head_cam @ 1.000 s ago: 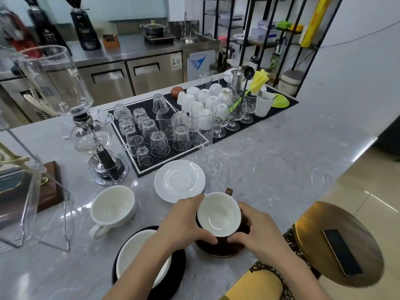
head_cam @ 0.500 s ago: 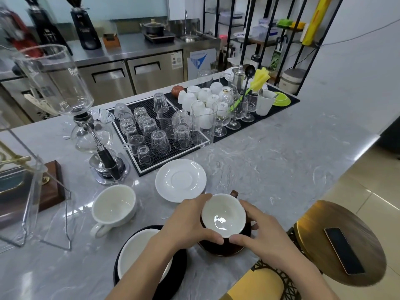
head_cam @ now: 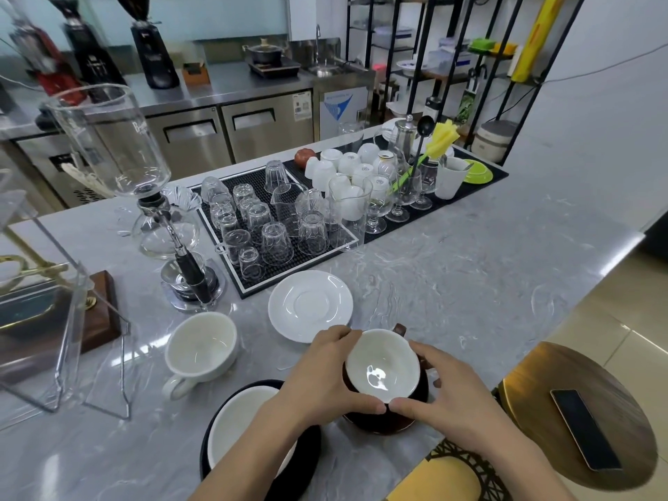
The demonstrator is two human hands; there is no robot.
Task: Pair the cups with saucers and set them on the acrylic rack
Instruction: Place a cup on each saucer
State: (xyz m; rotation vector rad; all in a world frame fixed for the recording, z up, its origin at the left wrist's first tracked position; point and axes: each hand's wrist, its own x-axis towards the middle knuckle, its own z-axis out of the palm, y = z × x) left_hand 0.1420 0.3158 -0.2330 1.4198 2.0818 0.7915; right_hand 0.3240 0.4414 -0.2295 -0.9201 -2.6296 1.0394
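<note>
A dark brown cup with a white inside (head_cam: 382, 363) sits on a dark brown saucer (head_cam: 383, 423) at the counter's near edge. My left hand (head_cam: 318, 374) grips the cup's left side and my right hand (head_cam: 437, 395) grips its right side, thumbs meeting at the near rim. A white saucer (head_cam: 310, 305) lies just beyond. A white cup (head_cam: 200, 347) stands to the left. A black saucer with a white bowl-like centre (head_cam: 238, 432) lies under my left forearm. The clear acrylic rack (head_cam: 68, 334) stands at the far left.
A siphon coffee maker (head_cam: 170, 226) stands behind the white cup. A black mat (head_cam: 253, 287) holds several upturned glasses, with white cups and stemmed glasses further back. A round wooden stool (head_cam: 542, 385) with a phone (head_cam: 585, 432) sits to the right, below the counter edge.
The brown cup has settled lower onto its saucer and both hands have shifted slightly to the right around it. Nothing else on the counter has moved.
</note>
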